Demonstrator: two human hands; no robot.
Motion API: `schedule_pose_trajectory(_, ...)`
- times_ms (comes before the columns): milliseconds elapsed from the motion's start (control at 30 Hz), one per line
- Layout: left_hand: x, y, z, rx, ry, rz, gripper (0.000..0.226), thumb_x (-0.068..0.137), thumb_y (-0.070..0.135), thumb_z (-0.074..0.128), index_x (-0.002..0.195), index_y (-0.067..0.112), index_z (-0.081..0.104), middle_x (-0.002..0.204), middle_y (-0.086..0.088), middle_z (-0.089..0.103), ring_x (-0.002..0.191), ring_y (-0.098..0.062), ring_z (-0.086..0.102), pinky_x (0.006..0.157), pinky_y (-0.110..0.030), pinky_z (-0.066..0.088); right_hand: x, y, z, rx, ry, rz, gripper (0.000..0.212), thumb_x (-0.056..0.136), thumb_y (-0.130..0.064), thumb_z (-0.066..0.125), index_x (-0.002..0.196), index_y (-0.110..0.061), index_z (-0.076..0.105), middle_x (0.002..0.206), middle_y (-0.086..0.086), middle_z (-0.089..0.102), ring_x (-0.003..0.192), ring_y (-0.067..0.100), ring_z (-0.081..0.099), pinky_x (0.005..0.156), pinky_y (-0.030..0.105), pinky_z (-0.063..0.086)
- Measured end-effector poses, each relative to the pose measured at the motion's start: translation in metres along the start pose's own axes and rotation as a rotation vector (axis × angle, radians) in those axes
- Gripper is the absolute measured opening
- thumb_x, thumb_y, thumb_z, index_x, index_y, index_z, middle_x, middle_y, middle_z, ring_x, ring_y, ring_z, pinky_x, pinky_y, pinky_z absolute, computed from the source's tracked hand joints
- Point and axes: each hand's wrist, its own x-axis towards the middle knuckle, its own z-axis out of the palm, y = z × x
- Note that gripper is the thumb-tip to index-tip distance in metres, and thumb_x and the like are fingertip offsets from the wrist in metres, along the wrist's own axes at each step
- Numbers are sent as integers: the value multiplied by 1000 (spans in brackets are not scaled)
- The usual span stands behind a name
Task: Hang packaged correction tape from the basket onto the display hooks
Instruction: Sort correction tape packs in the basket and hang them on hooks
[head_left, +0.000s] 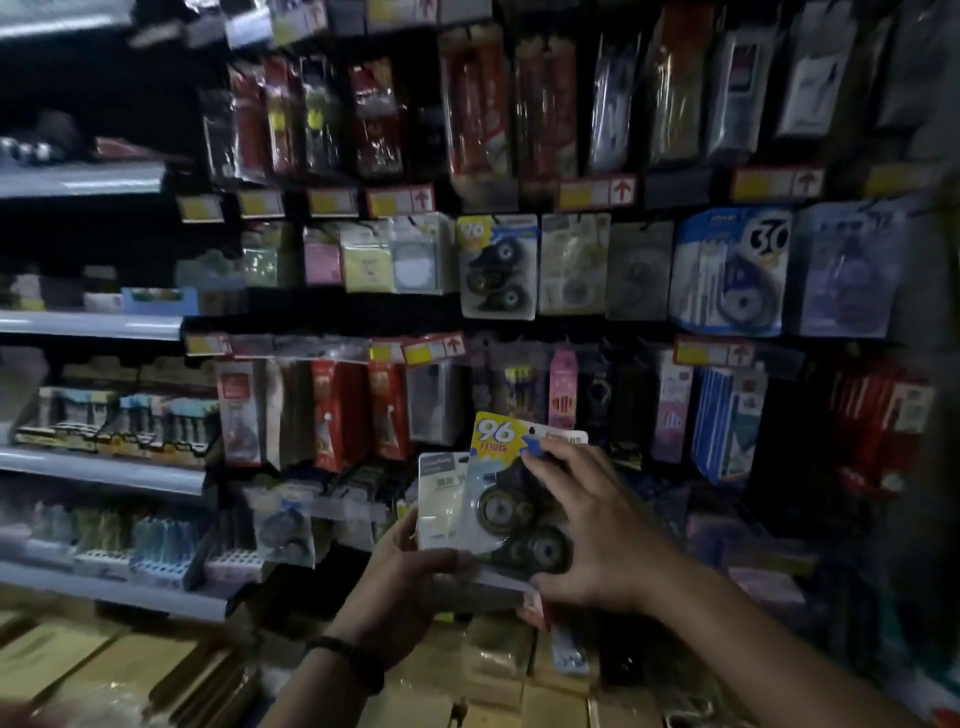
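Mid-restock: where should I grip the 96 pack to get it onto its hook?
Grip the 96 pack by its flat top-right card edge, beside the hang hole, coming from the right where the right hand is. The blister bulges mid-pack, and the left hand holds the lower left corner.

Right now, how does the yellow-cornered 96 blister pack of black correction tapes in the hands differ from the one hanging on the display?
The held 96 pack is tilted, gripped by the left hand and right hand; the hanging 96 pack sits upright, untouched. The held 96 pack overlaps a white pack; the hanging one shows its whole front. Both have a yellow 96 corner and black round tapes.
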Motion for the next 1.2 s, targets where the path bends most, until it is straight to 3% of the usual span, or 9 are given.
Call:
schedule_pose_trajectory(167, 17, 39, 4, -22, 23, 94, 57, 89, -7, 67, 140, 17, 60, 132, -21, 72, 118, -48, 71, 86, -69, 61, 35, 10, -26, -56, 110, -56, 123, 61, -66, 77, 164, -26, 24, 165, -8, 13, 156, 11, 7, 119, 36, 37)
schedule_pose_trajectory(333, 42, 78, 0, 73, 135, 237, 49, 91, -6, 68, 134, 18, 64, 125, -18, 76, 112, -46, 74, 93, -71, 57, 79, 18, -48, -153, 161, -122, 117, 63, -66, 74, 163, -23, 32, 166, -1, 18, 156, 18, 11, 116, 37, 40)
schedule_pose_trajectory(567, 84, 128, -1, 308, 405, 547, 36, 85, 1, 83, 117, 9, 70, 104, -13, 82, 91, -29, 81, 69, -36, 66, 151, 35, -80, -253, 148, -81, 117, 70, -64, 75, 166, -28, 19, 171, -1, 6, 158, 17, -1, 117, 40, 41)
schedule_pose_trajectory(700, 101, 149, 2, 386, 427, 648, 35, 84, 0, 84, 116, 9, 70, 100, -9, 83, 88, -26, 81, 64, -31, 65, 194, 45, -84, -353, 132, -60, 116, 75, -61, 78, 166, -27, 15, 173, 3, 1, 159, 23, -3, 120, 42, 35)
schedule_pose_trajectory(867, 123, 158, -3, 497, 416, 701, 38, 82, -7, 83, 112, 13, 71, 98, -8, 81, 80, -14, 79, 59, -21, 60, 241, 53, -81, -431, 176, -38, 108, 76, -54, 80, 164, -25, 23, 173, 12, 4, 159, 31, 2, 122, 51, 35)
schedule_pose_trajectory(1033, 144, 156, -11, 571, 459, 752, 40, 76, -7, 87, 103, 18, 73, 91, 0, 82, 82, -20, 79, 66, -30, 62, 273, 61, -80, -522, 187, -37, 103, 83, -47, 78, 165, -23, 20, 173, 16, -4, 160, 36, -4, 124, 51, 24)
schedule_pose_trajectory(1200, 151, 161, -16, 579, 440, 758, 41, 77, -7, 87, 104, 20, 73, 93, -1, 82, 83, -22, 79, 72, -45, 66, 293, 66, -76, -553, 216, -19, 103, 81, -44, 79, 164, -19, 23, 172, 20, 1, 159, 42, 0, 123, 57, 29)
